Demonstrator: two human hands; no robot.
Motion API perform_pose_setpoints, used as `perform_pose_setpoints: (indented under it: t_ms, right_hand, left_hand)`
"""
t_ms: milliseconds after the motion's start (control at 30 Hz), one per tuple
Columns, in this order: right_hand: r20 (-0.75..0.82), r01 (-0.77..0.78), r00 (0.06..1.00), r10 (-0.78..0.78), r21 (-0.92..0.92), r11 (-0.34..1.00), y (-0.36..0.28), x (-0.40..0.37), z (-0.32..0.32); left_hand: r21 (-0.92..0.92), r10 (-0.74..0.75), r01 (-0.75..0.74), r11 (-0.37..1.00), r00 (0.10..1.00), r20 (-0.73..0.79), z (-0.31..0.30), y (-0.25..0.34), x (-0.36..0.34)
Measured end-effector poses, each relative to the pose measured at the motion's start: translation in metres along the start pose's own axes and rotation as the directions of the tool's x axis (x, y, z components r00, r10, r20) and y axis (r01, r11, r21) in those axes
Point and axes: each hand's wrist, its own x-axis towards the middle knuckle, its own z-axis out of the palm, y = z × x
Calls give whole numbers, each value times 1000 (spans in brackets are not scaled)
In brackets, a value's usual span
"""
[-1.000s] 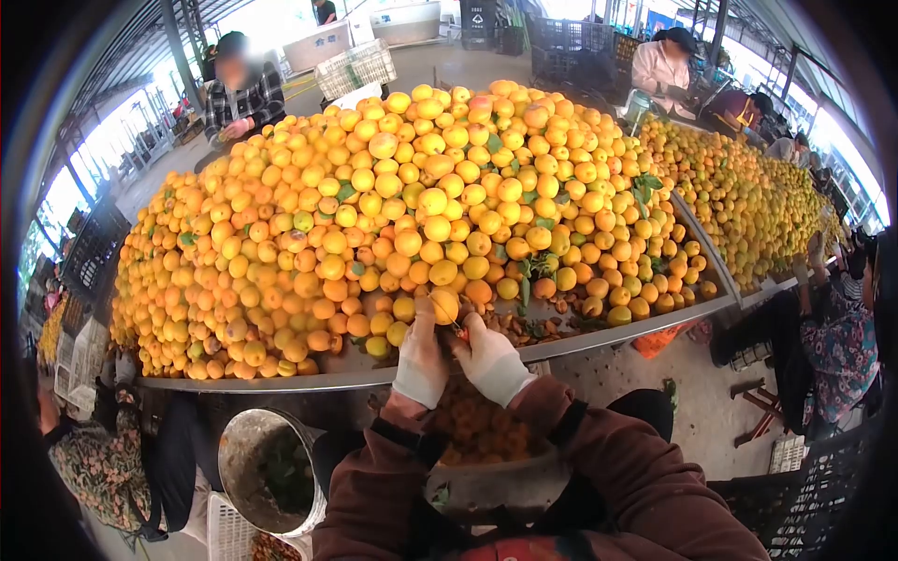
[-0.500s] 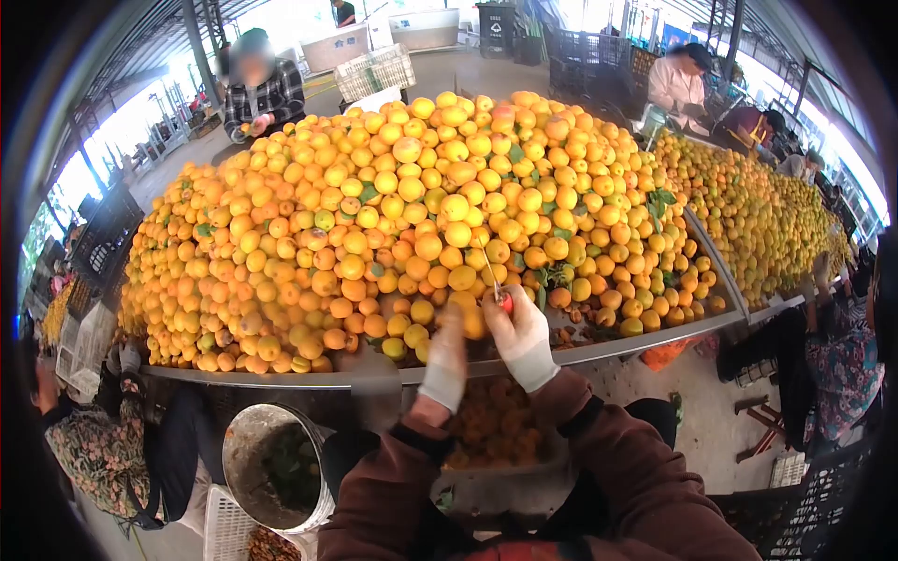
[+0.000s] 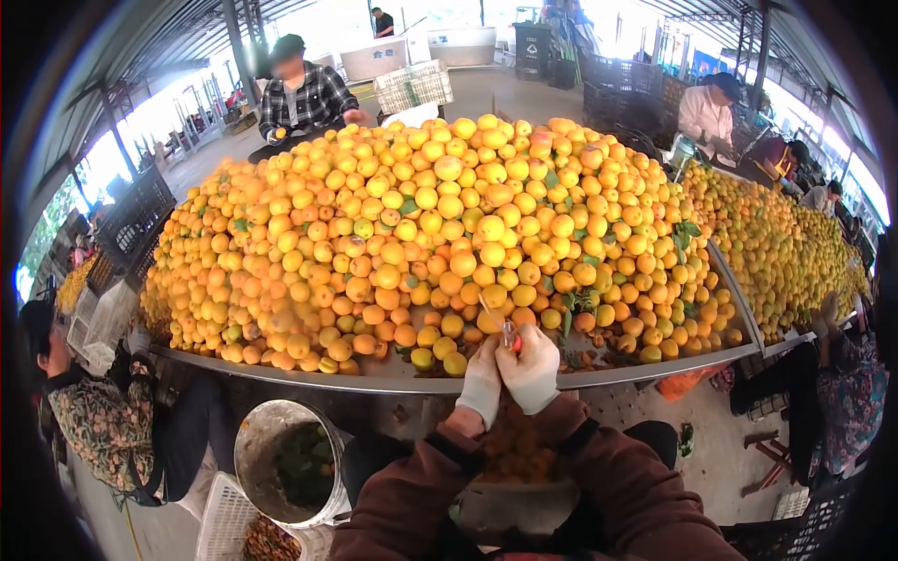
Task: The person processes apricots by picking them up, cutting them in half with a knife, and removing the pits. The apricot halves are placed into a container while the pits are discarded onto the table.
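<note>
A large heap of yellow-orange apricots (image 3: 412, 224) covers the metal-edged table in front of me. My right hand (image 3: 531, 369), in a white glove, is wrapped round a small knife (image 3: 512, 338) with a red handle. Its thin blade points up and away, toward the fruit. My left hand (image 3: 481, 381), also gloved, is closed and touches the right hand at the table's front edge. Whatever lies within its fingers is hidden from view.
A metal rim (image 3: 645, 372) runs along the table front. Below my hands sits a container of apricots (image 3: 514, 449), partly in shadow. A white bucket (image 3: 281, 449) with leaves stands lower left, by a white crate (image 3: 222, 524). Several other people sit around the tables.
The blurred apricot by my left hand is out of sight. My hands have come together, nearer the table's edge. The view has shifted, and the person across has one hand extended toward the heap.
</note>
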Motion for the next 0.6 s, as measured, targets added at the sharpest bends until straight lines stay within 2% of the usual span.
perform_pose_setpoints:
  t_ms: [33, 67, 133, 167, 200, 233, 267, 300, 333, 400, 433, 467, 533, 567, 600]
  right_hand:
    - [26, -2, 1000, 3, -40, 999, -2, -3, -2]
    - [26, -12, 1000, 13, -42, 999, -4, -4, -6]
    - [119, 192, 976, -183, -62, 980, -6, -5, -12]
    - [105, 274, 957, -270, -17, 962, -4, -5, -13]
    - [107, 267, 959, -264, -17, 964, -4, -7, -11]
    - [69, 181, 981, -181, 5, 983, 0, -7, -8]
    - [32, 90, 995, -91, 26, 996, 5, -8, -5]
    - [55, -119, 992, 110, 204, 972, 11, -9, -3]
    - [196, -394, 914, 354, 627, 672, 12, -6, -1]
    - [295, -535, 794, 531, 754, 382, 13, 5, -6]
    - [356, -589, 730, 584, 761, 271, 10, 10, -9]
    - [360, -594, 726, 586, 757, 272, 3, 12, -20]
    - [562, -768, 594, 575, 610, 198, -8, 17, -41]
    - [496, -703, 675, 547, 657, 272, -10, 17, -36]
    - [495, -705, 672, 551, 655, 272, -12, 16, -39]
  left_hand:
    - [-442, -259, 248, 862, 965, 36, 0, -9, 6]
    - [-438, -267, 257, 861, 963, 40, -6, -18, 5]
    - [-400, -325, 425, 812, 898, 295, -22, -28, 0]
    - [-293, 54, 19, 956, 970, 239, -18, -26, -11]
    - [-292, 46, 27, 956, 970, 240, -17, -22, -13]
    - [-446, -165, 234, 864, 968, 188, -14, -19, -10]
    - [-590, -379, 405, 699, 909, 175, -10, -9, -8]
    - [-504, -495, 516, 693, 849, 188, -18, 4, -6]
    - [-356, -348, 347, 867, 935, 65, -14, 25, -8]
    - [-576, -536, 534, 618, 823, 188, -20, 54, -6]
    - [-581, -543, 538, 611, 819, 188, -18, 57, -5]
    - [-611, -536, 524, 593, 823, 186, -16, 59, -4]
    - [-639, -530, 510, 576, 828, 184, -18, 62, -6]
    - [-637, -480, 497, 589, 850, 219, -21, 64, -7]
    - [-635, -429, 485, 601, 867, 256, -24, 64, -9]
